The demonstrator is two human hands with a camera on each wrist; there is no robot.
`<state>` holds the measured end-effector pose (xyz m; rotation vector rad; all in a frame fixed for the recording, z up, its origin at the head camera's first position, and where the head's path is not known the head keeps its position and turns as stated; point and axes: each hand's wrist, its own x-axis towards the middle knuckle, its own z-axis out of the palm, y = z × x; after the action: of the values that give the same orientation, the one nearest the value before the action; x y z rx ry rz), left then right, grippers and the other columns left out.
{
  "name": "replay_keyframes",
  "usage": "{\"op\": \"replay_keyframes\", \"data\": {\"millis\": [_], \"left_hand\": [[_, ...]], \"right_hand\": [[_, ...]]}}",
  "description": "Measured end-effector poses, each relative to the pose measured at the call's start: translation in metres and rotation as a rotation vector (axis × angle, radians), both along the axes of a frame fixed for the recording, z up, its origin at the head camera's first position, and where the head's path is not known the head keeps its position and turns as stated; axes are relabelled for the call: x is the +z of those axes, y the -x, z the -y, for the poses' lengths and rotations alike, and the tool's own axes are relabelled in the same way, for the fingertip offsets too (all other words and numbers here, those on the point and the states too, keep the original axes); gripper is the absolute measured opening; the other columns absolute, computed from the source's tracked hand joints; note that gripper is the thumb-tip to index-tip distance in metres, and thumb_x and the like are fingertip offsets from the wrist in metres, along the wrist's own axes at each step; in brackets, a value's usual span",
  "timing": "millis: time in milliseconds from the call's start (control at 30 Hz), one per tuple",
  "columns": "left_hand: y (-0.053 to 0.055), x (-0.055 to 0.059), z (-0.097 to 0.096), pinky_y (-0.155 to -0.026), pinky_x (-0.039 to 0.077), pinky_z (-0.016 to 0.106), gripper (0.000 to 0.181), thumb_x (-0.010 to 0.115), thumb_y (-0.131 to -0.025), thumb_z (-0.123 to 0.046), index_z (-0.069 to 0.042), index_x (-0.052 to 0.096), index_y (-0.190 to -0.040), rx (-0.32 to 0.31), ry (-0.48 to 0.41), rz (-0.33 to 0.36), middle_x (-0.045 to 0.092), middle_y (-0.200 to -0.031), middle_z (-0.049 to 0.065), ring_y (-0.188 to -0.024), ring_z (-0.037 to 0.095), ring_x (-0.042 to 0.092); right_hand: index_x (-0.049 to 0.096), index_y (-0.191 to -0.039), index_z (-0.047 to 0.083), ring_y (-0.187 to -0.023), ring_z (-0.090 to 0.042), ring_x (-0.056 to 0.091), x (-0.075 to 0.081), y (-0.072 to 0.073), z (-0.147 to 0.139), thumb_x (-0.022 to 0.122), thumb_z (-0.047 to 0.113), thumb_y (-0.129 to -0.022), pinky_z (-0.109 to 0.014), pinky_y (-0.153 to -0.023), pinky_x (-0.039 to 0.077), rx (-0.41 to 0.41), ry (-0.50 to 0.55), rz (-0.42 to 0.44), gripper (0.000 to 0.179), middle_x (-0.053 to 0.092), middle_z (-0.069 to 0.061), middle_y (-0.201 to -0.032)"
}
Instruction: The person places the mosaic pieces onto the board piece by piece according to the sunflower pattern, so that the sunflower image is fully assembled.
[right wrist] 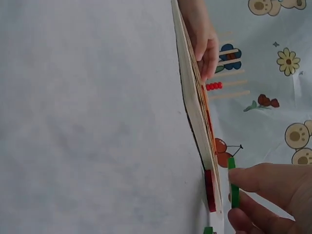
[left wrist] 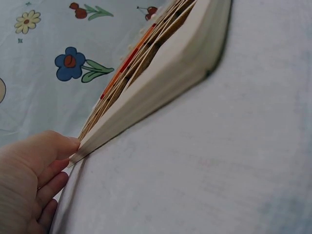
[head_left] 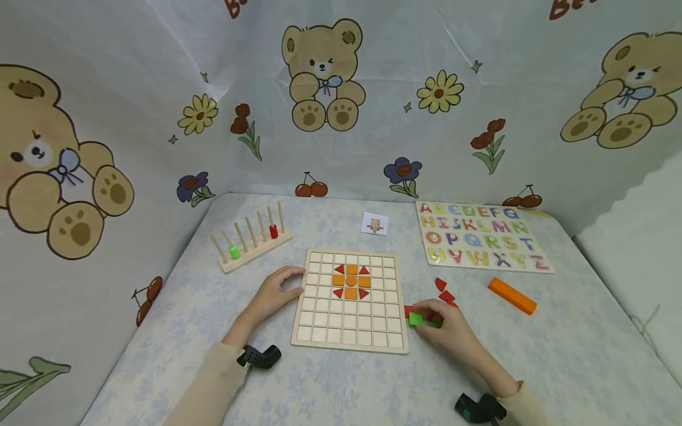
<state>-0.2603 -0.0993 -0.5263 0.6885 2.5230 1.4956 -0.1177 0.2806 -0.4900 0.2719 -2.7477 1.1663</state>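
At the board's ten o'clock, a peg stand [head_left: 253, 250] carries green and red beads. The left hand [head_left: 279, 290] sits at nine o'clock, thumb and forefinger apart, touching the board's edge.

The board [head_left: 348, 321] lies flat mid-worktop [head_left: 341, 390]. The work looks partly done: an orange disc [head_left: 351, 281], four orange squares [head_left: 352, 269] around it and four red pieces [head_left: 363, 270] at the diagonals fill part of its upper half; the lower rows are bare, with no green laid.

Towards one o'clock is a printed card [head_left: 375, 224]. Between three and four, the right hand [head_left: 450, 328] pinches a green piece [head_left: 416, 319], flat, thin and straight-edged, just beyond the rim. Loose red pieces [head_left: 440, 284] lie at three o'clock, a letter board [head_left: 490, 268] at two, and an orange bar [head_left: 512, 296] farther out at three.
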Motion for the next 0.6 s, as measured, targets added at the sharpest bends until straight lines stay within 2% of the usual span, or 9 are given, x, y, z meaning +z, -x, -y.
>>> {"op": "replay_keyframes", "data": {"millis": [167, 233, 400, 500, 600], "left_hand": [[0.000, 0.002, 0.000, -0.118, 0.034, 0.054, 0.044, 0.072, -0.092, -0.022, -0.013, 0.061, -0.134, 0.014, 0.009, 0.001, 0.055, -0.144, 0.010, -0.141, 0.032, 0.044], [0.000, 0.003, 0.001, -0.118, 0.034, 0.053, 0.044, 0.072, -0.092, -0.022, -0.013, 0.061, -0.134, 0.017, 0.009, 0.006, 0.055, -0.144, 0.010, -0.141, 0.032, 0.044], [0.000, 0.003, 0.001, -0.118, 0.034, 0.054, 0.045, 0.072, -0.092, -0.023, -0.013, 0.061, -0.135, 0.002, -0.006, -0.002, 0.055, -0.143, 0.011, -0.141, 0.033, 0.044], [0.000, 0.001, 0.000, -0.117, 0.034, 0.055, 0.045, 0.072, -0.092, -0.024, -0.013, 0.061, -0.135, -0.006, -0.012, 0.001, 0.055, -0.143, 0.011, -0.141, 0.034, 0.043], [0.000, 0.001, 0.000, -0.117, 0.034, 0.055, 0.045, 0.072, -0.093, -0.025, -0.014, 0.060, -0.135, -0.010, -0.014, 0.021, 0.054, -0.144, 0.010, -0.142, 0.033, 0.043]], "right_hand": [[0.070, -0.103, -0.002, -0.073, -0.019, 0.057, 0.010, 0.018, 0.022, 0.081, -0.006, -0.075, -0.024, -0.062, 0.052, 0.062, 0.026, -0.104, 0.031, 0.069, -0.007, -0.090], [0.070, -0.103, -0.005, -0.074, -0.020, 0.059, 0.013, 0.027, 0.038, 0.081, -0.006, -0.075, -0.025, -0.063, 0.053, 0.105, 0.055, -0.110, 0.030, 0.070, -0.011, -0.092], [0.069, -0.105, -0.006, -0.073, -0.013, 0.057, 0.010, 0.042, 0.076, 0.077, -0.006, -0.079, -0.022, -0.063, 0.051, 0.160, 0.138, 0.008, 0.027, 0.069, -0.016, -0.096], [0.069, -0.105, -0.005, -0.074, -0.011, 0.055, 0.006, 0.048, 0.091, 0.075, -0.007, -0.079, -0.019, -0.064, 0.049, 0.146, 0.161, 0.079, 0.027, 0.069, -0.015, -0.097], [0.069, -0.104, -0.004, -0.074, -0.014, 0.055, 0.002, 0.050, 0.100, 0.075, -0.009, -0.078, -0.018, -0.063, 0.047, 0.127, 0.175, 0.102, 0.027, 0.067, -0.014, -0.096]]}}
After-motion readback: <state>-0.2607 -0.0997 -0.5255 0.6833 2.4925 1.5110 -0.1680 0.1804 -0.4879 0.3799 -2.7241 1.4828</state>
